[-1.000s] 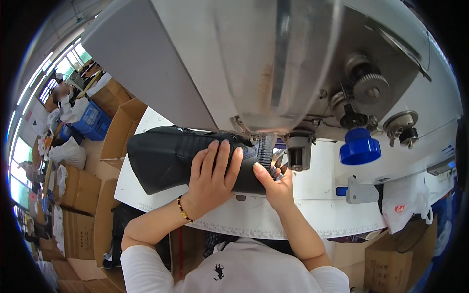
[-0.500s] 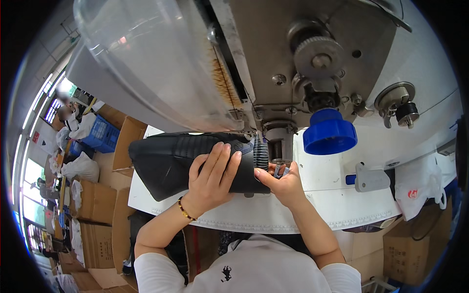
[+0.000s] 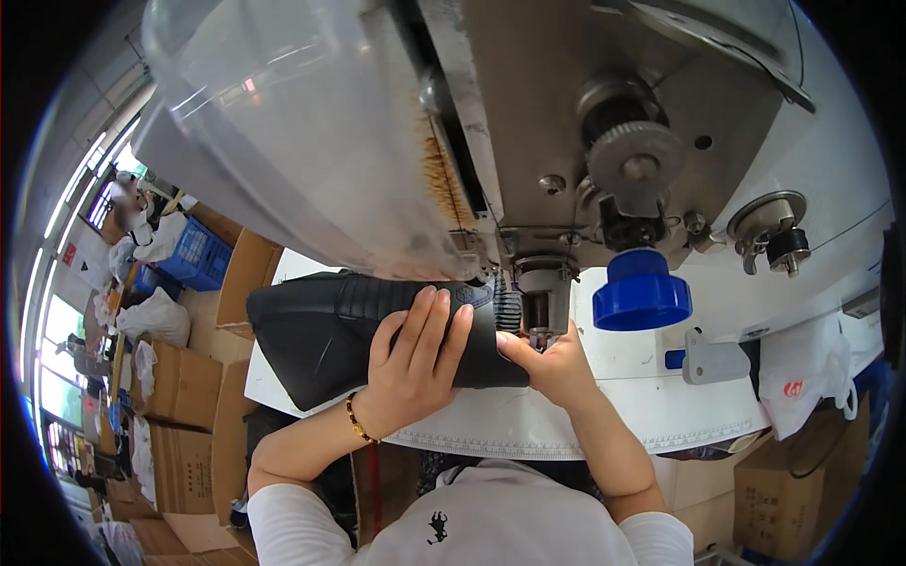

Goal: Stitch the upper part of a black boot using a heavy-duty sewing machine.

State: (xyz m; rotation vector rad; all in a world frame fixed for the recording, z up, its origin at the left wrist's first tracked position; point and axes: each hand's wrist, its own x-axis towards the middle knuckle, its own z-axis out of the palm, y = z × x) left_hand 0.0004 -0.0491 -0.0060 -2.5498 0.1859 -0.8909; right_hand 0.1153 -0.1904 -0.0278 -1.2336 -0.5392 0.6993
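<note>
Under the head of an industrial sewing machine (image 3: 533,118), a black leather-like piece (image 3: 326,349) with a ribbed section lies on the white table. Its right end meets the needle area, where a second ribbed strip (image 3: 507,307) shows beside the metal post (image 3: 545,283). My left hand (image 3: 411,368) rests on top of the piece with fingers stretched flat; its thumb is hidden. At the right edge my right hand (image 3: 557,363) grips the piece, thumb on top and other fingers mostly hidden behind the post.
A clear plastic guard (image 3: 293,123) and a blue knob (image 3: 642,292) hang over the work. The white table (image 3: 651,406) has a ruler along its curved front edge. Cardboard boxes (image 3: 179,382), a blue crate (image 3: 200,255) and a person stand to the left; a white bag (image 3: 802,363) hangs at right.
The view has shifted slightly, so the machine appears a little lower. My right fingertips, which showed beside the post, are now mostly hidden. Both hands stay on the black piece.
</note>
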